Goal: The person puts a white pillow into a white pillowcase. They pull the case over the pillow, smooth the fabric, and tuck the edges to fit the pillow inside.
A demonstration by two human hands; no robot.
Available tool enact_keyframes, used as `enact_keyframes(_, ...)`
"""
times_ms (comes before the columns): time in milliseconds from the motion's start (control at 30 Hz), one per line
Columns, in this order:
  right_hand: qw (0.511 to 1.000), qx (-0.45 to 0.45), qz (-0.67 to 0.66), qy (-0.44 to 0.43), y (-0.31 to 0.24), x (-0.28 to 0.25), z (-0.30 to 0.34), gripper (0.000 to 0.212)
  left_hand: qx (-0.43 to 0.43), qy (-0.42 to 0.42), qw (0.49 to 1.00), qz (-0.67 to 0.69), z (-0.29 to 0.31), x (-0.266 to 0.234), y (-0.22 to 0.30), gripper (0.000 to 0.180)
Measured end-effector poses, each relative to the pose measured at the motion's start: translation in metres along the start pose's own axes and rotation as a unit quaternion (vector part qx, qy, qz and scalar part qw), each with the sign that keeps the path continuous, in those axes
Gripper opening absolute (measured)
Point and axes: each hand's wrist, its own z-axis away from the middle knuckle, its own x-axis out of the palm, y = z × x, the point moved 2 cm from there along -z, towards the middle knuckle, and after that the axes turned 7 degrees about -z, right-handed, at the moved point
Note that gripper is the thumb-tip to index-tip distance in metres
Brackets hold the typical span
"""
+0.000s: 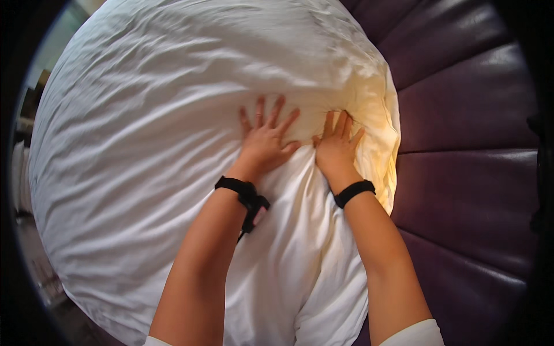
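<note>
White bedding (144,173) lies beside the purple padded panel (467,127). The left hand (266,144), farther from the panel, lies splayed, gripping nothing; the right hand (336,153), nearer it, lies flat, fingers extended. Smoothing appears in hand; the next move likely calls for light outward pressure.

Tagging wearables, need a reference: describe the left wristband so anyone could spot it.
Find the big rumpled white cloth beside the dark purple panels. On it lies the left hand, fingers spread; the black left wristband circles that wrist. Unlike the plain right wristband, it has a boxy black unit with a pinkish patch.
</note>
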Motion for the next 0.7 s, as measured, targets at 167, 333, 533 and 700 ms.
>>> enact_keyframes(167,0.996,0.040,0.059,-0.048,0.028,-0.007,-0.007,0.074,-0.041,-0.060,0.992,0.099,0.141,-0.079,0.064,0.070)
enact_keyframes(333,0.956,0.030,0.241,-0.166,-0.028,-0.071,0.004,0.055,-0.144,-0.092,0.984,0.059,0.349,-0.142,0.052,0.077)
enact_keyframes(533,0.963,-0.090,0.171,-0.188,-0.096,-0.090,0.145,0.039,-0.176,-0.045,0.981,0.065,0.454,-0.146,0.101,0.077)
enact_keyframes(700,0.950,-0.133,0.215,-0.182,-0.005,-0.048,0.253,0.068,-0.097,-0.090,0.979,0.153,0.447,-0.113,0.202,0.076)
